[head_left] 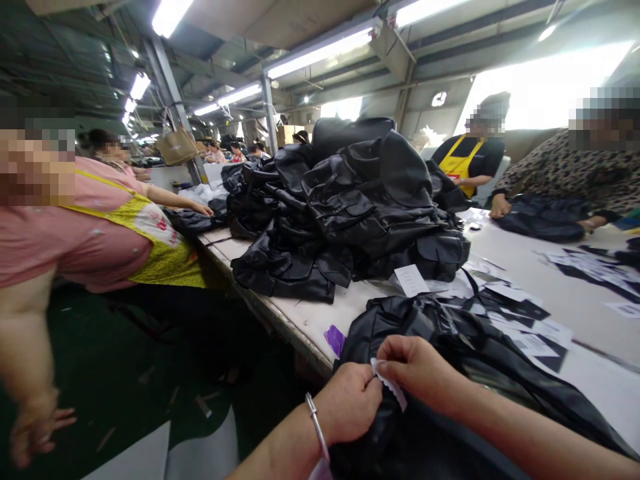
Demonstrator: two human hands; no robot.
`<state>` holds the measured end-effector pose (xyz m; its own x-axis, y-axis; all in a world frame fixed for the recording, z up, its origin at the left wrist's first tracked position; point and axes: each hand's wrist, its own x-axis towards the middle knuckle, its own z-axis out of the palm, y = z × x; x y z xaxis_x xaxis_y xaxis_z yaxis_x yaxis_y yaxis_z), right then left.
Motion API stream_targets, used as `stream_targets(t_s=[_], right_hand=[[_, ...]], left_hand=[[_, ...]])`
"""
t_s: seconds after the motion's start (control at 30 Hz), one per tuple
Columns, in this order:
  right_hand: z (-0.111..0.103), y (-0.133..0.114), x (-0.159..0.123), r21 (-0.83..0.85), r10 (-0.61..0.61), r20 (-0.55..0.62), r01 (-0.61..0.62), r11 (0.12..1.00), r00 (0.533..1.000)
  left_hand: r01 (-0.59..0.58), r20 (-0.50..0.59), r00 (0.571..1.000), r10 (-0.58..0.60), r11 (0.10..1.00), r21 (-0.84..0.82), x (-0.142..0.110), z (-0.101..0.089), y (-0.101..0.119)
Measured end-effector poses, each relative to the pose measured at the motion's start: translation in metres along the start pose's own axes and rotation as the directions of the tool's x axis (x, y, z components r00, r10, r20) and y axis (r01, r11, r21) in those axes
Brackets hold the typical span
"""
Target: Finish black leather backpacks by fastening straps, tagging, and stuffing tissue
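Observation:
My left hand (350, 402), with a metal bangle at the wrist, and my right hand (417, 367) both pinch a small white tag (391, 383) with a zigzag edge. The tag hangs over a black leather-like garment (450, 333) lying at the near edge of the table. Both hands have their fingers closed on the tag.
A tall heap of black garments (350, 207) fills the middle of the long white table (310, 317). White and black paper tags (525, 327) are scattered to the right. A person in pink with a yellow apron (100, 233) stands at the left; two more people (550, 173) work across the table.

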<state>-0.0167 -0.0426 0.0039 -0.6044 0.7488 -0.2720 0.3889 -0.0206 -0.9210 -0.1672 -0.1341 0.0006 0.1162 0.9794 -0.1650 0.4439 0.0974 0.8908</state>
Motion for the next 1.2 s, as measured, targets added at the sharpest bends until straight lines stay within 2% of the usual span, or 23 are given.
stream_targets(t_s=[0.07, 0.17, 0.23, 0.3, 0.4, 0.47, 0.57, 0.63, 0.7, 0.77, 0.83, 0.87, 0.93, 1.0, 1.07, 1.13, 1.2], right_hand=[[-0.003, 0.002, 0.001, -0.073, -0.070, 0.027, 0.072, 0.995, 0.997], [-0.008, 0.006, 0.003, -0.083, -0.039, 0.122, 0.050, 0.995, 0.992], [-0.012, 0.005, 0.005, -0.141, -0.028, 0.112, 0.043, 0.989, 0.993], [-0.014, -0.001, 0.006, -0.275, -0.082, 0.068, 0.097, 0.957, 0.994], [-0.014, -0.014, 0.008, -0.448, -0.159, 0.130, 0.201, 0.871, 0.979], [-0.012, -0.020, 0.010, -0.496, -0.175, 0.154, 0.230, 0.837, 0.972], [-0.004, -0.021, 0.015, -0.524, -0.230, 0.093, 0.244, 0.816, 0.969], [0.001, -0.018, 0.020, -0.522, -0.225, 0.039, 0.211, 0.827, 0.974], [0.004, -0.016, 0.024, -0.505, -0.189, 0.009, 0.168, 0.846, 0.982], [0.003, -0.016, 0.027, -0.479, -0.152, 0.043, 0.154, 0.864, 0.987], [-0.005, -0.020, 0.028, -0.452, -0.137, 0.089, 0.163, 0.877, 0.986], [-0.010, -0.024, 0.027, -0.440, -0.141, 0.096, 0.169, 0.882, 0.985], [-0.023, -0.030, 0.021, -0.437, -0.195, 0.077, 0.209, 0.875, 0.978], [-0.035, -0.034, 0.010, -0.464, -0.295, 0.097, 0.306, 0.831, 0.950], [-0.043, -0.034, -0.003, -0.497, -0.389, 0.164, 0.416, 0.761, 0.907], [-0.044, -0.030, -0.016, -0.526, -0.435, 0.259, 0.504, 0.685, 0.862], [-0.041, -0.024, -0.025, -0.560, -0.457, 0.335, 0.564, 0.607, 0.824]], left_hand=[[-0.007, -0.003, 1.000, 0.007, 1.000, -0.021, -0.001, -0.001, 0.002], [-0.012, 0.009, 1.000, 0.013, 0.999, -0.047, -0.002, -0.003, 0.006], [-0.020, 0.005, 1.000, 0.020, 0.999, -0.049, -0.003, -0.003, 0.007], [-0.023, -0.001, 1.000, 0.023, 0.999, -0.032, -0.002, -0.002, 0.007], [-0.030, 0.018, 0.999, 0.029, 1.000, 0.001, -0.002, 0.001, 0.004], [-0.045, 0.023, 0.999, 0.043, 0.997, 0.061, -0.002, 0.001, 0.003], [-0.076, 0.032, 0.997, 0.070, 0.959, 0.272, -0.004, 0.000, 0.006], [-0.093, 0.065, 0.995, 0.074, 0.918, 0.384, -0.005, -0.001, 0.011], [-0.118, 0.109, 0.991, 0.080, 0.899, 0.422, -0.005, -0.003, 0.015], [-0.159, 0.145, 0.983, 0.111, 0.907, 0.389, -0.004, -0.004, 0.017], [-0.146, 0.147, 0.984, 0.104, 0.935, 0.322, -0.002, -0.006, 0.015], [-0.105, 0.127, 0.989, 0.072, 0.955, 0.279, 0.000, -0.007, 0.012], [0.048, 0.089, 0.994, -0.062, 0.987, 0.150, 0.002, -0.009, 0.004], [0.212, 0.103, 0.973, -0.206, 0.976, -0.056, 0.004, -0.011, -0.005], [0.286, 0.152, 0.955, -0.254, 0.927, -0.243, 0.005, -0.013, -0.011], [0.261, 0.170, 0.961, -0.217, 0.913, -0.314, 0.006, -0.015, -0.013], [0.205, 0.161, 0.973, -0.164, 0.936, -0.285, 0.008, -0.016, -0.010]])
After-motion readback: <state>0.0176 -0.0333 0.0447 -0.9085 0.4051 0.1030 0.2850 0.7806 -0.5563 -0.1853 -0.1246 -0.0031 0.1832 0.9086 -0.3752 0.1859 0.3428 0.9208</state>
